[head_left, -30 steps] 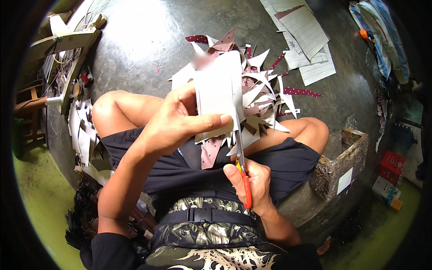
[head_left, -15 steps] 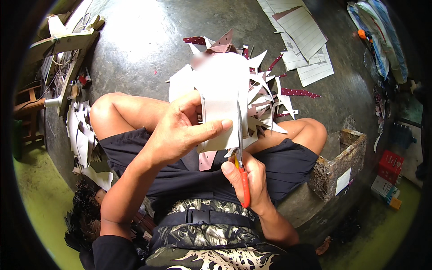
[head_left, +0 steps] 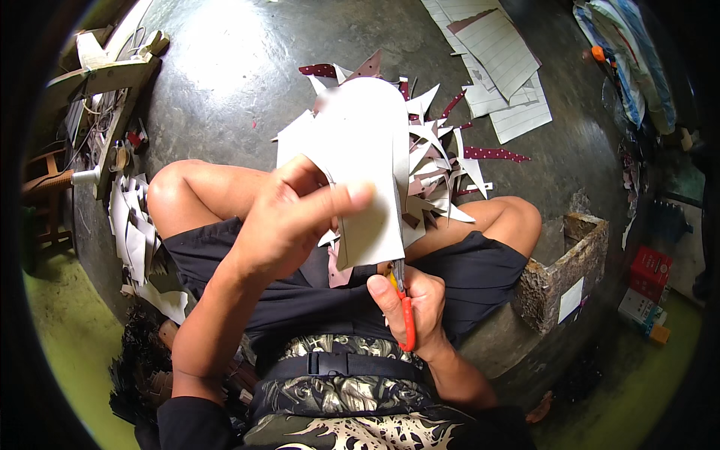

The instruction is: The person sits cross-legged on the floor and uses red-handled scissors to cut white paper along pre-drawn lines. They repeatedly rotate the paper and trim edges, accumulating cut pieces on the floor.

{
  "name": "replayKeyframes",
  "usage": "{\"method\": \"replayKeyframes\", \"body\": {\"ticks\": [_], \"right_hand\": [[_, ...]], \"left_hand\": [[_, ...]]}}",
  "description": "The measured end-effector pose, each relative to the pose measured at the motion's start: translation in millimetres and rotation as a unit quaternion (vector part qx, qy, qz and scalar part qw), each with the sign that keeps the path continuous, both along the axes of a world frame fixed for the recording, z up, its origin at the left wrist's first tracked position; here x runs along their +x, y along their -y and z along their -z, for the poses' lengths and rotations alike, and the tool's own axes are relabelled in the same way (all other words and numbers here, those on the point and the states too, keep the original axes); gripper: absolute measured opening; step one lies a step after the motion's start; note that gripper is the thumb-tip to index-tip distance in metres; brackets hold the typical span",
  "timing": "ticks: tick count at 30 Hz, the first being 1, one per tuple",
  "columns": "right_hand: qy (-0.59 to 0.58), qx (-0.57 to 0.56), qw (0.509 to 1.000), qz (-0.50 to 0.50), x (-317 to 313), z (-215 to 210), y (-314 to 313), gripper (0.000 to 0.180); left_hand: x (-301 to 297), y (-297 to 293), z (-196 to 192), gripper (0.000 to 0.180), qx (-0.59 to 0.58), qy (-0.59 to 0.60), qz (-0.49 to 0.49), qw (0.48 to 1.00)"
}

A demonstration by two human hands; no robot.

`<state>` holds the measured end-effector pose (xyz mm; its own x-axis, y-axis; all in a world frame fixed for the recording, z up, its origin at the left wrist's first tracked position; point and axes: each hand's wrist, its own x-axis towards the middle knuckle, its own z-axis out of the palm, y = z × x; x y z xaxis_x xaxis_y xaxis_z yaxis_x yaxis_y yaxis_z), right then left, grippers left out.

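My left hand (head_left: 281,221) grips a white sheet (head_left: 366,150) with a rounded far end, its fingers partly hidden behind the sheet. The thumb lies across the front, smeared by motion. My right hand (head_left: 420,304) is closed around red-handled scissors (head_left: 409,322) with a bit of yellow inside the handles. Their blades point away from me along the sheet's right side, mostly covered by a strip there. On the floor beyond my legs, a heap of pointed offcuts (head_left: 431,142) spreads out, white, pinkish and dark red with white dots.
Lined white sheets (head_left: 499,60) lie at the far right. A rough, open box (head_left: 559,274) stands beside my right knee, and white scraps (head_left: 131,225) are piled by my left knee. A wooden frame (head_left: 112,105) is at the far left; a red box (head_left: 646,274) sits at the right.
The sheet's near edge has come down and tilted, closer to my right hand. My left thumb has shifted up and left over it, and less of the scissor blades shows.
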<state>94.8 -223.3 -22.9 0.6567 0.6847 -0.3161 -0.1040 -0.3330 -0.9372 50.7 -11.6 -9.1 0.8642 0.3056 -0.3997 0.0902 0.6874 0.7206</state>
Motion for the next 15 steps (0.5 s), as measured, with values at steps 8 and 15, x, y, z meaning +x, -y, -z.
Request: {"method": "replayKeyframes", "body": {"ticks": [8,15], "right_hand": [[0.074,0.041,0.996,-0.016,7.7,18.5,0.3,0.038],[0.098,0.053,0.994,0.008,5.7,29.8,4.7,0.043]], "left_hand": [[0.6,14.5,13.6,0.027,0.108,-0.008,-0.018,0.994],[-3.7,20.1,11.9,0.028,0.095,0.000,0.004,0.995]]}}
